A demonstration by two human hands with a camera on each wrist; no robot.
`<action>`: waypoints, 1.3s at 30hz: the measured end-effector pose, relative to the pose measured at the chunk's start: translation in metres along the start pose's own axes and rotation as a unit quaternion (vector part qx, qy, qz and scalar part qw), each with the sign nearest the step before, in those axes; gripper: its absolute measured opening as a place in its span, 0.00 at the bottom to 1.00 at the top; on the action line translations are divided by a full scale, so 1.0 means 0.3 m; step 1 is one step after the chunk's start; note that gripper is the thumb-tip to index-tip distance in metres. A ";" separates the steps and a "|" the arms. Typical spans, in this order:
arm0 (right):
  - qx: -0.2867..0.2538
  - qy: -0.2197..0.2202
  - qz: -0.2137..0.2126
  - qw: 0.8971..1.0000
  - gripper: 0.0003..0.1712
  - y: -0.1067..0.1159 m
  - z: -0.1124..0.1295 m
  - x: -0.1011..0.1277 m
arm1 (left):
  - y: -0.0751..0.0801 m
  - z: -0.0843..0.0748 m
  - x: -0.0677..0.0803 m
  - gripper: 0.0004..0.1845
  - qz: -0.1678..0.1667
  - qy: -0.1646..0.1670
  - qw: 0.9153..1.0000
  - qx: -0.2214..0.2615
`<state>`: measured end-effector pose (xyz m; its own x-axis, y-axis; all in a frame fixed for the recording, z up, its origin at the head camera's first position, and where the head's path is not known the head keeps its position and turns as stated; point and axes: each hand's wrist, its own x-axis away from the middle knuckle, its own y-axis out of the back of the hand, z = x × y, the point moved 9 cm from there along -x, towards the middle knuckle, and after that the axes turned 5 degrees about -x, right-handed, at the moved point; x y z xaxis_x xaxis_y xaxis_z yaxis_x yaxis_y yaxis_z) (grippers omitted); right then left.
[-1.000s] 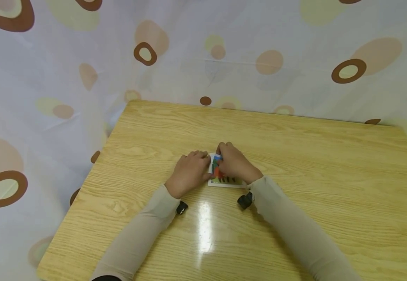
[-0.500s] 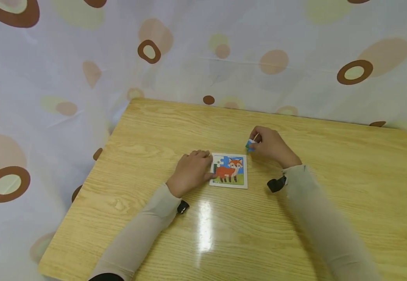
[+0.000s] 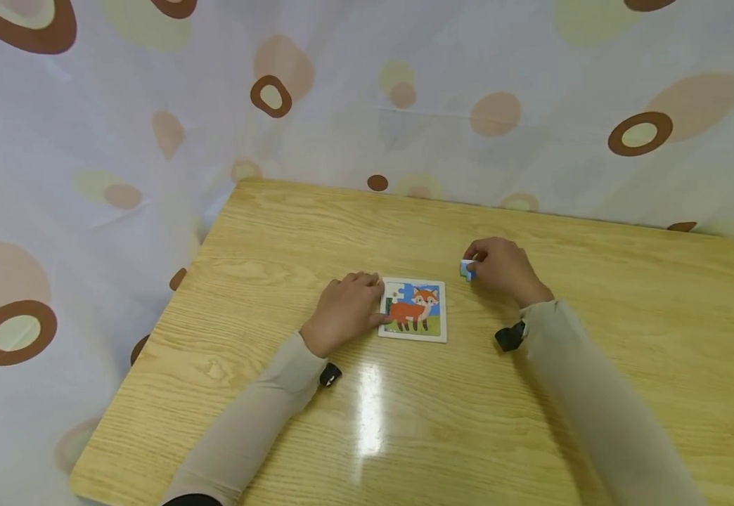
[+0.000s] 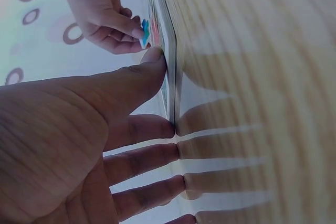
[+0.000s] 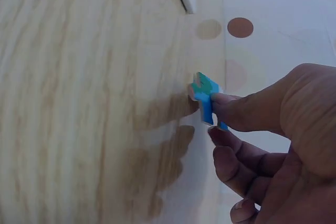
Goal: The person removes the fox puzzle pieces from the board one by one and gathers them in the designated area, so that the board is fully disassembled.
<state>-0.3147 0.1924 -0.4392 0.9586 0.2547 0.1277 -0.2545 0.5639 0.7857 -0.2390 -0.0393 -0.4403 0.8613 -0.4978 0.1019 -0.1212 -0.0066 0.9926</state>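
On the near part of the bench (image 3: 405,422) there are only the two sleeves and a bright reflection of light. A little farther, in the middle, the fox puzzle (image 3: 413,309) lies flat in its white frame. The left hand (image 3: 344,309) rests at its left edge: the thumb presses the side of the frame, and the other fingers (image 4: 152,156) are almost straight with their tips on the bench, so this hand steadies the board and does not grip it. The picture of the fox looks nearly whole, but one gap shows white at the far left corner of the board. To the right and slightly farther, the right hand (image 3: 500,267) pinches a small blue puzzle piece (image 3: 466,270) between thumb and forefinger, with the remaining fingers curled under; the piece is apart from the board and its lower edge seems to touch the bench. I judge the work as just begun or almost finished: one piece is out, all the others sit in place. Behind the bench hangs a curtain (image 3: 152,126) with brown ovals.
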 end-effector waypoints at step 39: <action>-0.012 0.114 0.046 0.992 0.15 -0.237 0.273 0.089 | 0.011 -0.033 0.008 0.31 -0.014 -0.012 0.999 -0.032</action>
<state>-0.2604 0.0947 -0.4419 0.8781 0.4753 0.0551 -0.3442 0.5474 0.7628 -0.2324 -0.0320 -0.4361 0.8519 -0.5186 0.0738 -0.0648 0.0354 0.9973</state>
